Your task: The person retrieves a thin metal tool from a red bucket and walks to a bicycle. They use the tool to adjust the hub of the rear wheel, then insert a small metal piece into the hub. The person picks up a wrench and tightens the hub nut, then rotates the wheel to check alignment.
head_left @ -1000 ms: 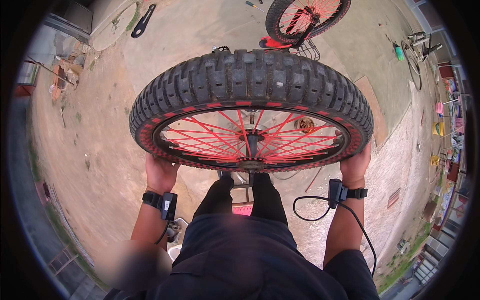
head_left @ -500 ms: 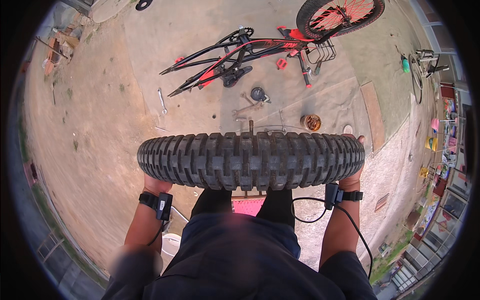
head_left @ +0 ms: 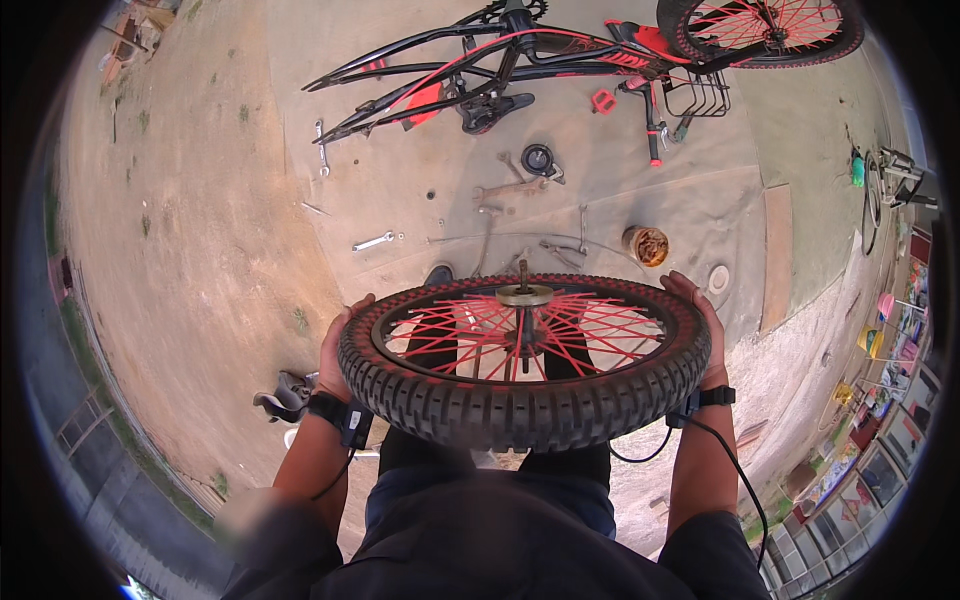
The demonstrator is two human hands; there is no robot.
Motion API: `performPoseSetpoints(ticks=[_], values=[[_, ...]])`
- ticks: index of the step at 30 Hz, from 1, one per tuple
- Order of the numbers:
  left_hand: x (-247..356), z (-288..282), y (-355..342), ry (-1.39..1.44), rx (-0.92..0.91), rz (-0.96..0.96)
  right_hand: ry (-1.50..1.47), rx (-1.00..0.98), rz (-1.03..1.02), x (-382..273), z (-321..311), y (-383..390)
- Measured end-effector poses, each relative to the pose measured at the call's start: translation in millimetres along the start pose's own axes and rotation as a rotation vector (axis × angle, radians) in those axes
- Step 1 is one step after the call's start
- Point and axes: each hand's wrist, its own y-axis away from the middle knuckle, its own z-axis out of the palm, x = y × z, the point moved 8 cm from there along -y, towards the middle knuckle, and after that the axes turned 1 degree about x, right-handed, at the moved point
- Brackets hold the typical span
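Note:
A bicycle wheel (head_left: 520, 425) with a knobby black tyre and red spokes is held up in front of my body, tilted so that its spokes and hub show. My left hand (head_left: 336, 345) grips the tyre's left side; most of its fingers are behind the rubber. On the opposite side my right hand (head_left: 706, 325) clasps the tyre, fingertips showing at the far edge. A threaded axle sticks up from the hub (head_left: 524, 296). Beyond the wheel, a black and red bicycle frame (head_left: 560, 62) lies on the ground, its other wheel (head_left: 765, 35) attached.
Between wheel and frame lie a combination wrench (head_left: 375, 241), another wrench (head_left: 321, 148), pliers (head_left: 563, 253), a hammer (head_left: 487, 240) and a round black part (head_left: 537, 159). A tub of small rusty parts (head_left: 646, 246) stands at right. A red pedal (head_left: 603, 101) lies near the frame.
The wheel has tipped from tread facing me to a flatter tilt, now showing spokes and hub. It sits lower in view, and both hands have moved with it. The view has shifted too.

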Motion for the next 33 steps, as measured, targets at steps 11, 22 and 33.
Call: performPoseSetpoints(ticks=[11,22,33], values=[[-85,-37,-50,0.062,0.098,-0.002,0.034,-0.106,0.045,11,-6,-122],[-165,-55,-139,0.097,0.076,-0.137,0.186,-0.216,0.043,3,29,-255],[-245,-57,-192,0.127,0.054,-0.304,0.472,-0.441,-0.064,-13,102,-338]])
